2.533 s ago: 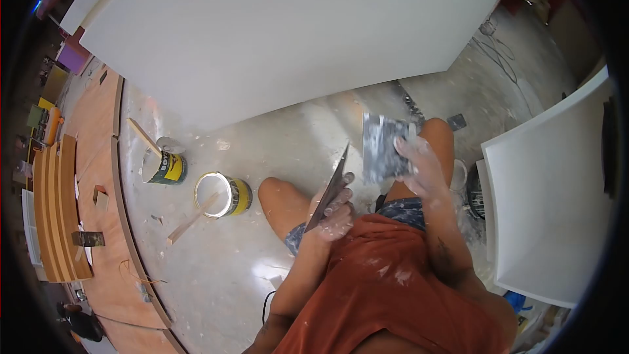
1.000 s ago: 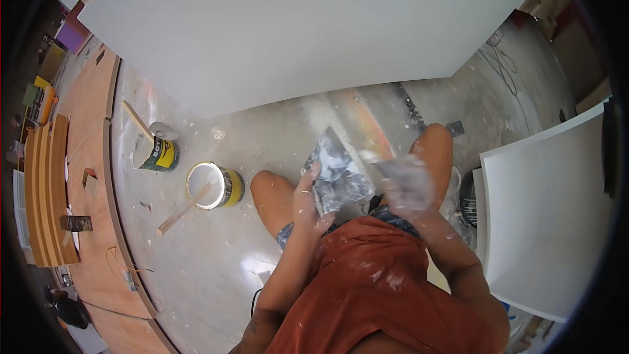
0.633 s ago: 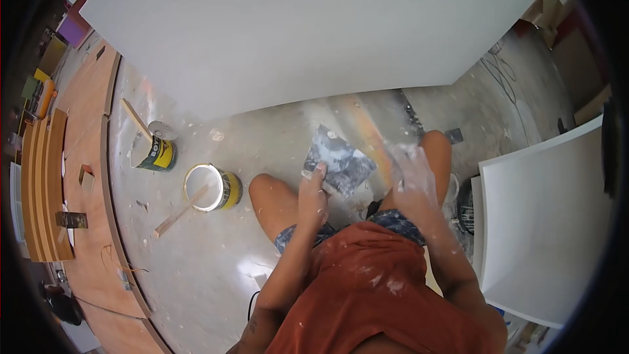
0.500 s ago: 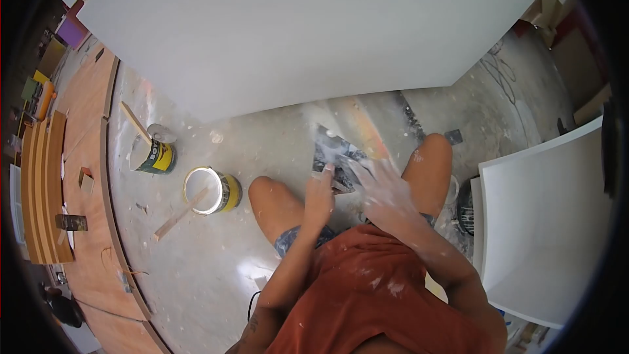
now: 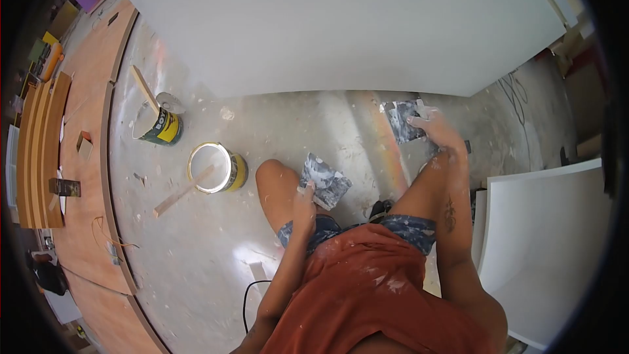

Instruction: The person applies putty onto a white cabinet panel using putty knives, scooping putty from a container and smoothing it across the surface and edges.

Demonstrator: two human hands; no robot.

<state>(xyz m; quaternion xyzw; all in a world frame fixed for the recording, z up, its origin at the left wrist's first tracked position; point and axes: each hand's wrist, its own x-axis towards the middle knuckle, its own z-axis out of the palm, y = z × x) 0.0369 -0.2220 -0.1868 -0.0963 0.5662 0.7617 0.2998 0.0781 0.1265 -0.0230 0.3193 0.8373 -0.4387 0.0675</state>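
My left hand [image 5: 303, 204] is closed on the edge of a flat, putty-smeared filling blade [image 5: 327, 180], held between my knees. Out to the right, my right hand [image 5: 440, 130], coated in white, grips a second smeared putty blade [image 5: 401, 122], thumb on its face. That blade is close to the lower edge of a large white panel [image 5: 341, 26]; whether it touches cannot be made out. On the floor to the left stands an open can [image 5: 237, 169] with a wooden stick [image 5: 177, 196] across its mouth.
Another can [image 5: 164, 130] with a wooden stick leans farther left. Long brown boards [image 5: 88, 157] lie along the left side. A white open box [image 5: 544, 242] stands at the right, and a loose cable [image 5: 514, 92] lies behind it.
My hands, together before, are now apart: the right has moved up and right with its blade, the left slightly down and left with the other. The view has shifted a little.
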